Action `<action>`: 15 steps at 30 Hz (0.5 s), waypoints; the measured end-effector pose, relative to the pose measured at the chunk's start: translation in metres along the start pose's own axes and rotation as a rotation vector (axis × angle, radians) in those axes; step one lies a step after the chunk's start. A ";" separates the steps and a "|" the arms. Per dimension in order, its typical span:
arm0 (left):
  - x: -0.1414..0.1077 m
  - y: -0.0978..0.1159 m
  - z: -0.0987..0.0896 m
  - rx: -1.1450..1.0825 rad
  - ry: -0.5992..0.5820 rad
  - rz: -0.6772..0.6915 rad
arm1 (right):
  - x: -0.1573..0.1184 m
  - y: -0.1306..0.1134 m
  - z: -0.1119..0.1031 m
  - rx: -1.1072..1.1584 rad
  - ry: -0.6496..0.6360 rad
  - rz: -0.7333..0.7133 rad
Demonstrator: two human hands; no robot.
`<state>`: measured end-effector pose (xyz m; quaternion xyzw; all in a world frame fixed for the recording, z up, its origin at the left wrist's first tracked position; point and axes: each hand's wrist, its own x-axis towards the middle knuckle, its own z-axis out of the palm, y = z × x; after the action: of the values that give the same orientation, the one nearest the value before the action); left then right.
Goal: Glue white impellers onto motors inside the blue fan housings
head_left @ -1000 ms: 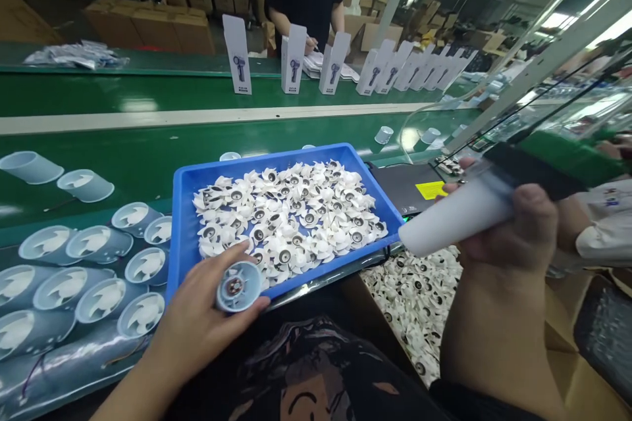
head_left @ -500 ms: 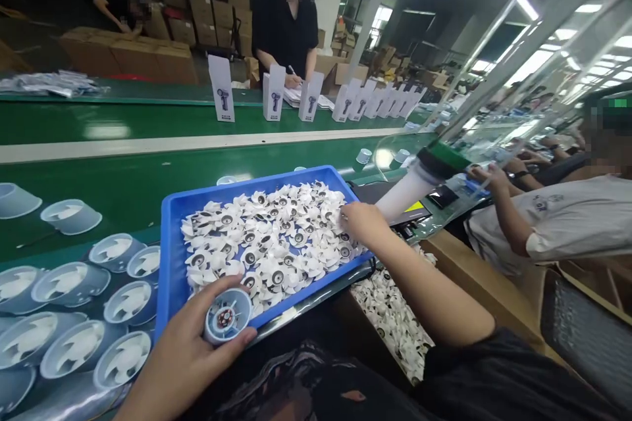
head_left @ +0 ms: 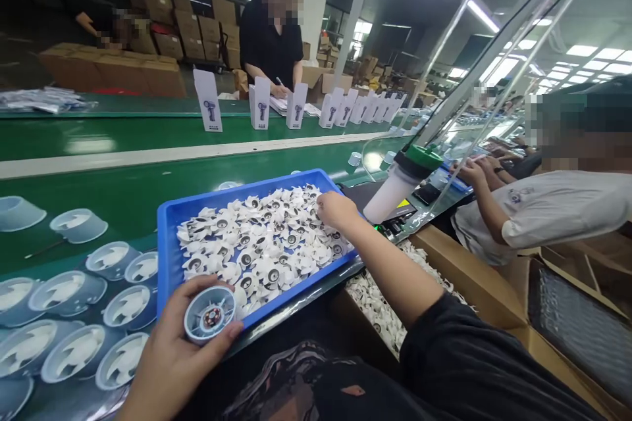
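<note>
My left hand (head_left: 170,342) is wrapped round a light-blue fan housing (head_left: 211,316), its open end facing up at me. Inside the housing a copper-coloured motor coil and thin ribs show, with no blades over them. A blue tray (head_left: 164,256) full of white fan impellers (head_left: 271,237) lies just beyond. At the tray's right side my right hand (head_left: 340,212) reaches into the impellers with its fingers pinched together. The fingertips touch the pile, and what they grip is hidden.
Several housings with white impellers inside (head_left: 74,358) stand at left. A cardboard box (head_left: 498,302) of impellers sits low at right. Past the tray are a clear cylinder with a green cap (head_left: 419,156), white printed boxes (head_left: 260,105) and a person writing. Another person works at right.
The view has turned slightly right. My left hand still holds the housing, now turned more face-up. My right hand remains at the tray's right side, slightly farther in over the impellers.
</note>
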<state>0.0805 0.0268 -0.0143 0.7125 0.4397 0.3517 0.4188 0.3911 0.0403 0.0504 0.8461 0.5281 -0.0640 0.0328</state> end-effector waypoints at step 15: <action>0.000 -0.009 -0.010 -0.125 -0.186 -0.058 | -0.014 -0.034 0.016 -0.045 -0.334 -0.357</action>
<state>0.0691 0.0315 -0.0183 0.7015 0.3965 0.2984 0.5115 0.3531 0.0409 0.0372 0.7161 0.6578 -0.1961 0.1267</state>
